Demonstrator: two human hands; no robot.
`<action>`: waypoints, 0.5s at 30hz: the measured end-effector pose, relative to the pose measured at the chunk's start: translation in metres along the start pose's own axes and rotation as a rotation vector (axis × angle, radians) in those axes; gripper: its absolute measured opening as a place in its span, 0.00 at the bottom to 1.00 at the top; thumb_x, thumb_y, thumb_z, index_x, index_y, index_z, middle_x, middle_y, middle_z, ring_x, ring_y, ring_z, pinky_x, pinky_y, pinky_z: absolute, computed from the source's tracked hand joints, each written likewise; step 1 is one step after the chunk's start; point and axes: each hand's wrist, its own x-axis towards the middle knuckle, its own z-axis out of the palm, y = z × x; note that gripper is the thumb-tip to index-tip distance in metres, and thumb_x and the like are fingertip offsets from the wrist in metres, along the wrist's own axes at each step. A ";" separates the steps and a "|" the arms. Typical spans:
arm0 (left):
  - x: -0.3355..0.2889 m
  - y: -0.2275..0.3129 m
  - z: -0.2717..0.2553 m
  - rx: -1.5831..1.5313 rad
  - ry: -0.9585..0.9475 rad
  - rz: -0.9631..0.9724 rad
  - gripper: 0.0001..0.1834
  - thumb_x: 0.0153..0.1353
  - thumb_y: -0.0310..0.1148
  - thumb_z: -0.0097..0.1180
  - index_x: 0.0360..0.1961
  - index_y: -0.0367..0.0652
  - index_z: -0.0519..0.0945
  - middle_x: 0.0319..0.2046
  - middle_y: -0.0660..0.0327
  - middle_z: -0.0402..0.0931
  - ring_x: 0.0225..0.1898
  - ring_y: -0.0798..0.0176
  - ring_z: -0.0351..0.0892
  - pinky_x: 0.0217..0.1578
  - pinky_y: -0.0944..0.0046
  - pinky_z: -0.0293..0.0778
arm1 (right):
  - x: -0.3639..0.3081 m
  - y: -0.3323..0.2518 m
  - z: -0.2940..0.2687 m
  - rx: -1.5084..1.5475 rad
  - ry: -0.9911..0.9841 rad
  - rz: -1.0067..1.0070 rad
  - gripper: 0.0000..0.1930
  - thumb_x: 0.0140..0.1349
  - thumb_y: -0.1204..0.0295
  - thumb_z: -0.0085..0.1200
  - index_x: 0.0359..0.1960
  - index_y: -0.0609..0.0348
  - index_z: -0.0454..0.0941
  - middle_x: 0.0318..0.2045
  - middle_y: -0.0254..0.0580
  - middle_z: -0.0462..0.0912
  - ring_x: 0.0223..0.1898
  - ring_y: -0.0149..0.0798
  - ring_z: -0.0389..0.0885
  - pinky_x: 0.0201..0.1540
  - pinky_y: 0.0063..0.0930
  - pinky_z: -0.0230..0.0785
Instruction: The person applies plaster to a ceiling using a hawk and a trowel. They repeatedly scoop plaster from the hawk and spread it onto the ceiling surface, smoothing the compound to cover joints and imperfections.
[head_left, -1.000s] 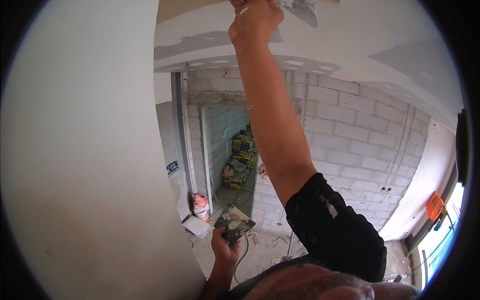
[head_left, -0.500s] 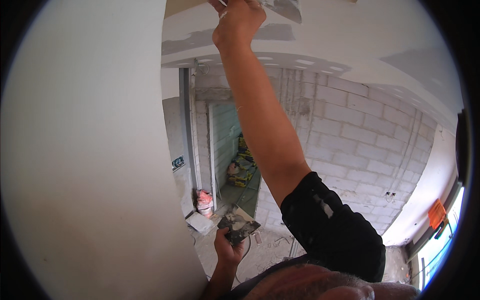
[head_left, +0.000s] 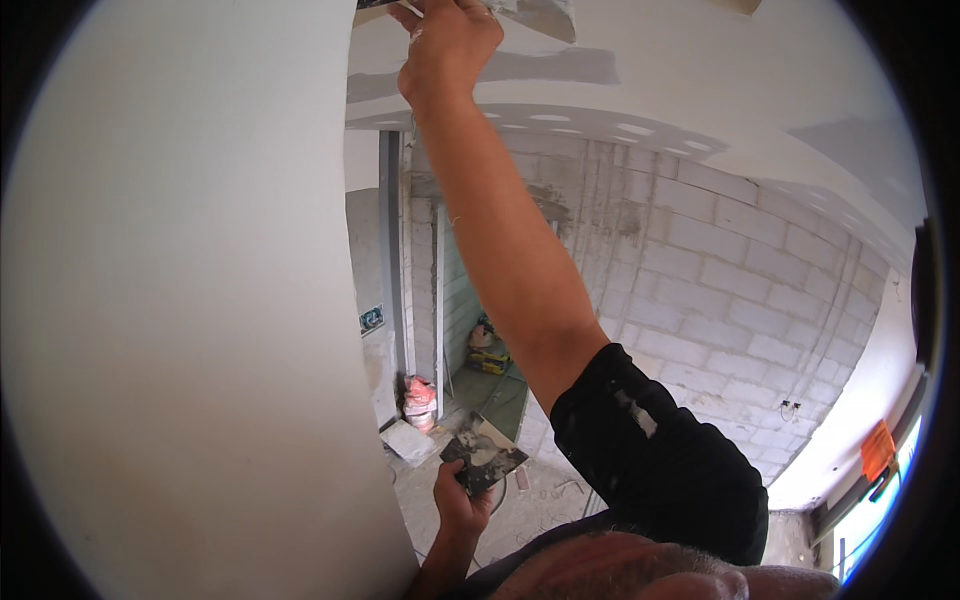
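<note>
My right arm reaches up to the ceiling, its black sleeve streaked with white. At the top edge, my right hand (head_left: pixel 452 45) is closed around a plastering tool, with a grey plaster-smeared blade (head_left: pixel 548 16) showing to its right. The picture's edge cuts off much of the tool. Low down, my left hand (head_left: pixel 462 500) grips a square plaster board (head_left: pixel 485 455), thumb on top. Dark stains and a pale lump of filler cover the board's face. Close on the left stands a smooth white wall (head_left: pixel 190 300).
Grey filler bands mark the pale ceiling (head_left: pixel 720 60). Behind are a block wall (head_left: pixel 720 270) and a doorway with yellow-and-black bags (head_left: pixel 487 355). A red-and-white sack (head_left: pixel 420 400) and a pale slab (head_left: pixel 408 440) lie on the floor. An orange item (head_left: pixel 878 450) hangs at the right window.
My right hand and its blade have shifted left along the ceiling. The background has slid slightly right in view. My left hand keeps the board at nearly the same place.
</note>
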 end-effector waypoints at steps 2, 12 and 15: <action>0.002 0.001 -0.007 0.006 -0.020 -0.011 0.15 0.64 0.31 0.47 0.51 0.39 0.74 0.45 0.56 0.82 0.43 0.55 0.87 0.37 0.57 0.85 | 0.000 0.006 0.001 0.017 -0.013 0.005 0.17 0.69 0.72 0.61 0.46 0.81 0.78 0.41 0.54 0.84 0.39 0.41 0.84 0.42 0.34 0.84; -0.002 -0.003 0.002 0.014 0.028 0.019 0.16 0.65 0.31 0.46 0.53 0.38 0.73 0.46 0.54 0.82 0.45 0.53 0.87 0.40 0.56 0.85 | -0.010 0.031 0.010 -0.015 0.024 0.086 0.16 0.70 0.72 0.59 0.47 0.80 0.79 0.41 0.51 0.84 0.38 0.39 0.84 0.41 0.32 0.83; -0.008 -0.004 0.015 0.033 0.080 0.034 0.15 0.65 0.30 0.47 0.51 0.39 0.74 0.44 0.55 0.82 0.43 0.55 0.86 0.38 0.58 0.83 | -0.014 0.035 0.012 -0.047 0.044 0.133 0.15 0.70 0.72 0.59 0.46 0.79 0.80 0.39 0.51 0.85 0.38 0.38 0.84 0.41 0.32 0.83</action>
